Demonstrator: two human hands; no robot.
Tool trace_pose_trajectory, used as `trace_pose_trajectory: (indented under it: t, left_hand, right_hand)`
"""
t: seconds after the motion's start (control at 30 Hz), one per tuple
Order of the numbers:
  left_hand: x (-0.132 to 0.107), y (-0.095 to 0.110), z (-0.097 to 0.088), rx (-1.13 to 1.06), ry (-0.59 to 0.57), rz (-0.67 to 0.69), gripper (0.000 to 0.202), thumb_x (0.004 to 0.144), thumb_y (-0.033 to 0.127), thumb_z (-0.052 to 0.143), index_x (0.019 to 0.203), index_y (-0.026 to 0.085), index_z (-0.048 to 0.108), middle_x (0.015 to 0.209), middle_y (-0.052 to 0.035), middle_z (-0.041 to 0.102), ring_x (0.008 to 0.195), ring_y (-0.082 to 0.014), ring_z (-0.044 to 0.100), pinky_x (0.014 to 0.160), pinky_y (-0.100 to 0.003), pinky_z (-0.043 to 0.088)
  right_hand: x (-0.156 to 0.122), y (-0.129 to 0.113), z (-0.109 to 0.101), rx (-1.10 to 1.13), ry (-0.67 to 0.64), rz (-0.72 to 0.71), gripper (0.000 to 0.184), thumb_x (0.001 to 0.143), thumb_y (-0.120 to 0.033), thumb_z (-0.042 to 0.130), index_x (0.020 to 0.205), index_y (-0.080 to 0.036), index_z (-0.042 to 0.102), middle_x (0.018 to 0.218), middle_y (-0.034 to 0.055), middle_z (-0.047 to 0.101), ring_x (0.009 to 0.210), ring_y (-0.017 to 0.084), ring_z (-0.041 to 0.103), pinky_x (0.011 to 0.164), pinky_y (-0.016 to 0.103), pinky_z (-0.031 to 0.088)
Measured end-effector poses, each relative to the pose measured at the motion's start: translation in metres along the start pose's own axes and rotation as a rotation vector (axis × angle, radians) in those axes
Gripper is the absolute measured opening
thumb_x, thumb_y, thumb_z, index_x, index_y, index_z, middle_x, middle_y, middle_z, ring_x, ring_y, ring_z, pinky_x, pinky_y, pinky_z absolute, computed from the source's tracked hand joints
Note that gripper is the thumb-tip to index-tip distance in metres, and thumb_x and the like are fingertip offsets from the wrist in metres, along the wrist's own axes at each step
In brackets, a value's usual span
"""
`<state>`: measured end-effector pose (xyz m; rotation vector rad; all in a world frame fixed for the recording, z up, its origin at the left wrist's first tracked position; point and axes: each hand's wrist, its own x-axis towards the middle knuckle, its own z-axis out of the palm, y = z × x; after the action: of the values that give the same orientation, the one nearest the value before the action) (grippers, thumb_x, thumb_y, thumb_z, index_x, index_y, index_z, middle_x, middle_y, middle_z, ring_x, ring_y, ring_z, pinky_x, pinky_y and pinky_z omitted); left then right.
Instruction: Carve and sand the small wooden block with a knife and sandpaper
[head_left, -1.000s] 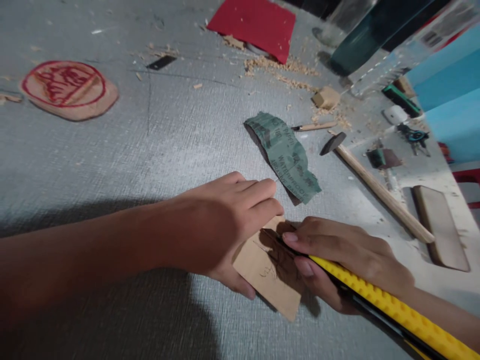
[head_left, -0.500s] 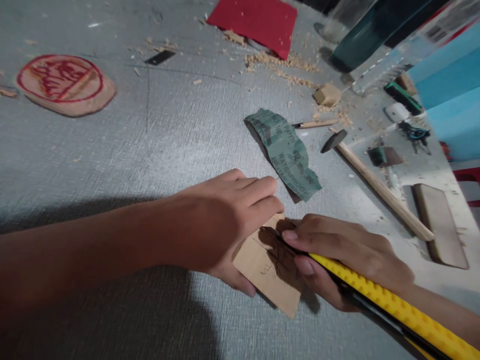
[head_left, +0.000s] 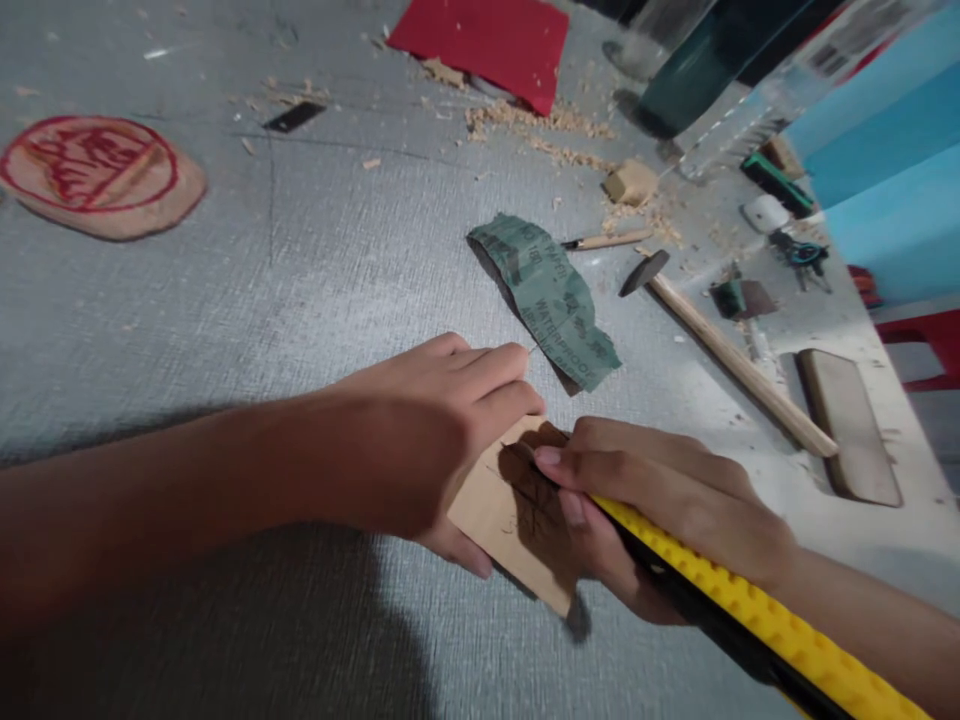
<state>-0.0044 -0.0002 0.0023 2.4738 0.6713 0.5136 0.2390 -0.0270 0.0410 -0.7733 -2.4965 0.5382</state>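
Note:
My left hand (head_left: 465,430) is closed around the upper left side of a small pale wooden block (head_left: 480,510), pressing it on the grey table. Dark pencil-like marks show on the block's top face. In my right hand (head_left: 660,510) is a yellow and black utility knife (head_left: 757,610), pinched close to its front end. The knife's tip is at the block's top face, near its upper part; shadow makes the exact contact hard to see. A crumpled strip of green sandpaper (head_left: 555,310) lies just beyond my hands.
A hammer (head_left: 742,360) and a flat tan block (head_left: 851,425) lie at the right. Behind are a thin carving tool (head_left: 607,240), wood shavings (head_left: 540,122), a red sheet (head_left: 487,45) and a dark blade (head_left: 296,116). A red-marked wooden disc (head_left: 97,175) lies left.
The whole view has shifted slightly, so things appear further left. The knife tip has moved a little over the block's face; both hands keep their holds.

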Motion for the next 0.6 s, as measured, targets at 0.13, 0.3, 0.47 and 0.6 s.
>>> trace_pose_trajectory:
  t: [0.13, 0.3, 0.47, 0.6]
  left_hand:
    - [0.001, 0.0, -0.002, -0.025, -0.016, -0.001, 0.096, 0.057, 0.065, 0.097, 0.13, 0.016, 0.06, 0.117, -0.0101, 0.064, 0.104, -0.0288, 0.061, 0.092, -0.043, 0.046]
    - [0.002, 0.0, -0.004, -0.029, -0.02, -0.001, 0.093, 0.059, 0.066, 0.096, 0.129, 0.017, 0.06, 0.113, -0.0088, 0.064, 0.101, -0.0284, 0.062, 0.088, -0.041, 0.046]
    - [0.002, -0.001, -0.003, -0.03, -0.021, -0.001, 0.093, 0.059, 0.067, 0.096, 0.128, 0.016, 0.06, 0.115, -0.01, 0.063, 0.102, -0.0283, 0.062, 0.09, -0.042, 0.046]
    - [0.001, 0.0, -0.002, -0.026, -0.008, 0.002, 0.091, 0.061, 0.066, 0.095, 0.129, 0.017, 0.06, 0.116, -0.0103, 0.064, 0.103, -0.0287, 0.062, 0.091, -0.043, 0.046]
  right_hand:
    - [-0.001, 0.011, -0.004, 0.133, -0.003, -0.028, 0.035, 0.089, -0.005, 0.062, 0.12, -0.02, 0.067, 0.083, 0.0034, 0.076, 0.067, 0.016, 0.073, 0.061, 0.024, 0.063]
    - [-0.001, 0.027, -0.007, 0.347, 0.053, 0.016, 0.03, 0.09, -0.006, 0.061, 0.114, -0.02, 0.072, 0.092, 0.007, 0.082, 0.08, 0.017, 0.081, 0.067, 0.023, 0.065]
    - [0.0, 0.024, -0.001, 0.273, 0.078, -0.013, 0.036, 0.085, -0.004, 0.066, 0.118, -0.017, 0.073, 0.093, 0.0076, 0.083, 0.081, 0.017, 0.081, 0.07, 0.021, 0.066]
    - [0.002, 0.021, 0.003, 0.231, 0.091, -0.012, 0.037, 0.086, -0.004, 0.066, 0.118, -0.02, 0.073, 0.09, 0.0052, 0.082, 0.075, 0.016, 0.08, 0.066, 0.021, 0.066]
